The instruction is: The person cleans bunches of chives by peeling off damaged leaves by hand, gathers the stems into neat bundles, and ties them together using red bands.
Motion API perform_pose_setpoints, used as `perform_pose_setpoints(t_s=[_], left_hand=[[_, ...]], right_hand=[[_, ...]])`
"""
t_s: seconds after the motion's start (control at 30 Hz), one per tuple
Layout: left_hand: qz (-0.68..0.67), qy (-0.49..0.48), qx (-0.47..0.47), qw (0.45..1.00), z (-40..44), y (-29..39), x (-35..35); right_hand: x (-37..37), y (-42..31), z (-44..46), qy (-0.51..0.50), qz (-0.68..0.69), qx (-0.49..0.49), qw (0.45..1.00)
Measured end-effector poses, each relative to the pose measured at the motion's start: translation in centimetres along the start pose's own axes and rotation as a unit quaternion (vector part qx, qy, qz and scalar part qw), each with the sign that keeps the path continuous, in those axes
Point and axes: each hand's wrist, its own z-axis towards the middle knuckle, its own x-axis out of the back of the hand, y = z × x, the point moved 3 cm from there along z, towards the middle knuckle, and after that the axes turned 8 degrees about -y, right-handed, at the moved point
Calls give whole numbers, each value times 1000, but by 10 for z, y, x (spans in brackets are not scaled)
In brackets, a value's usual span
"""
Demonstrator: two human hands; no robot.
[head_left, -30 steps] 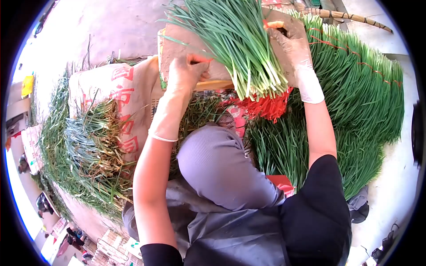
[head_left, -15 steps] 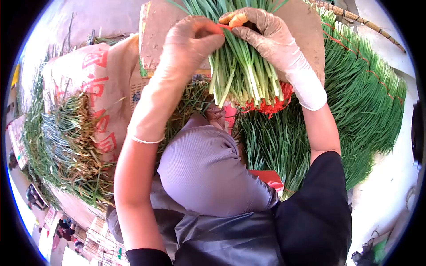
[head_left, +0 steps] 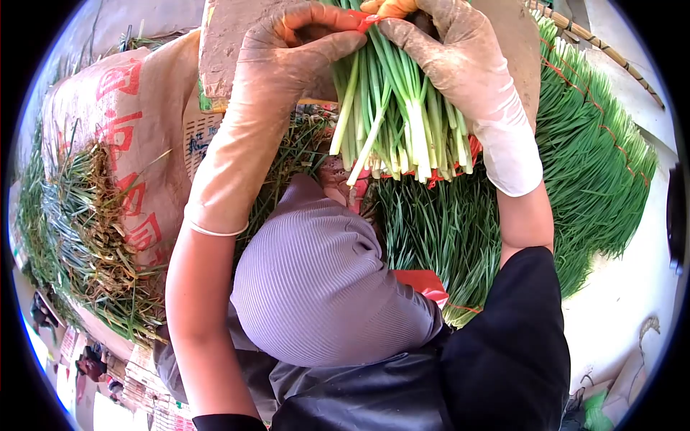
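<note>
A bunch of green stalks (head_left: 402, 108) lies on a brown board (head_left: 228, 54), its pale cut ends hanging over the near edge. A red tie (head_left: 365, 19) crosses the top of the bunch. In a thin, stained glove, my left hand (head_left: 287, 54) pinches one side of the tie between thumb and forefinger. My right hand (head_left: 460, 54), gloved too, grips the tie from the other side, its thumb against the stalks. Both hands are close together at the top of the view. Part of a red bundle of ties (head_left: 474, 147) shows behind the stalk ends.
Tied bunches of green stalks (head_left: 589, 136) are piled at the right, with more below the board. A sack with red print (head_left: 136, 108) stands at the left, beside loose trimmings (head_left: 86, 215). My covered knee (head_left: 316, 280) is below the board. A person (head_left: 91, 365) is far off, lower left.
My hands have come together at the tie around the bunch; a second ago they were apart. The bunch now points its cut ends toward me, and the view has shifted.
</note>
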Motion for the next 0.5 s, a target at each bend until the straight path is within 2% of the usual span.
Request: perform_pose_setpoints(t_s=[0.1, 0.13, 0.17, 0.2, 0.27, 0.3, 0.33, 0.4, 0.43, 0.5], left_hand=[[5, 37, 24, 999, -2, -1, 1], [-33, 32, 32, 998, -1, -3, 2], [-71, 26, 41, 996, -2, -5, 2], [-70, 28, 41, 996, -2, -2, 2], [-126, 68, 123, 982, -6, 0, 3], [-210, 22, 87, 974, -1, -3, 5], [-209, 23, 87, 974, -1, -7, 8], [-232, 4, 88, 969, -2, -8, 11], [-231, 5, 86, 969, -2, -6, 11], [-150, -30, 71, 986, -1, 2, 8]], right_hand=[[0, -1, 0, 7, 11, 4, 1000], [1, -1, 0, 15, 18, 17, 1000], [4, 0, 0, 25, 40, -22, 999], [4, 0, -1, 24, 41, -21, 999], [9, -5, -5, 87, -62, 10, 994], [12, -7, -9, 129, -75, 75, 986], [15, -8, -14, 170, -88, 139, 972], [20, -20, -22, 211, -262, 122, 934], [13, -25, -18, 271, -371, 121, 880], [18, -33, -16, 233, -368, 84, 896]])
